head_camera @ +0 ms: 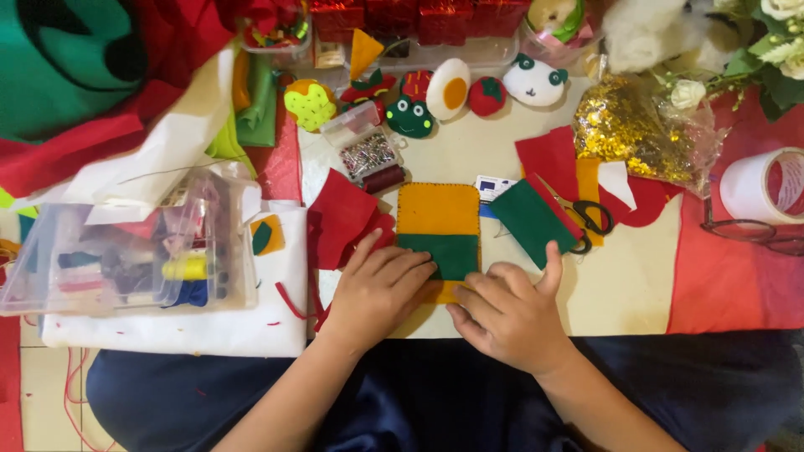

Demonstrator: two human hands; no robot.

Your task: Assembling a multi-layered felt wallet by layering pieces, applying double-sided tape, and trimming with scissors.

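An orange felt rectangle (pixel 437 209) with dark stitching lies flat on the table, and a green felt strip (pixel 452 254) lies across its lower part. My left hand (pixel 378 289) rests palm down on the felt's lower left, fingertips on the green strip. My right hand (pixel 508 314) presses the lower right corner, thumb raised toward a loose green felt piece (pixel 529 219). Neither hand grips anything.
Red felt scraps (pixel 342 219) lie left of the orange piece. Black-handled scissors (pixel 591 219) lie right of it. A clear plastic box (pixel 126 251) sits far left. Small felt toys (pixel 469 92) line the back. A bag of gold sequins (pixel 628 130), a white tape roll (pixel 766 186) and eyeglasses (pixel 754 233) are at right.
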